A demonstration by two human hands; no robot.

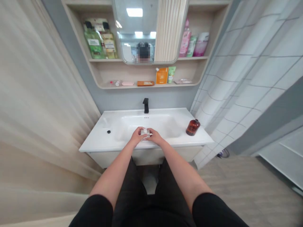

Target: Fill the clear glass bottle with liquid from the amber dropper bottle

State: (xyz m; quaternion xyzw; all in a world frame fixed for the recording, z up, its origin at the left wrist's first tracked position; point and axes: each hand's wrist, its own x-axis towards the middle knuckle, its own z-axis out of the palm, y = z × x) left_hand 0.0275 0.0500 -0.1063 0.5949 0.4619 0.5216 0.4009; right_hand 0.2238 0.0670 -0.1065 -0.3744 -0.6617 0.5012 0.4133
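Over the front part of the white sink point(172, 126), my left hand point(136, 135) and my right hand point(155, 136) meet around a small see-through container with a whitish top point(145, 132). The fingers of both hands are closed on its sides. It is too small in the view to tell its exact kind. Behind it, a black faucet point(146, 105) rises from the back edge of the sink. On the counter to the left lies a small round black cap point(109, 131). An uncapped amber-brown bottle point(193, 127) stands on the right side of the counter.
Above the faucet hangs a shelf unit point(175, 60) with a mirror point(138, 28). Green and yellow bottles point(94, 42) fill its left side, pink bottles point(185, 41) its right. An orange pouch point(162, 76) stands below. Curtains point(47, 110) hang close on the left.
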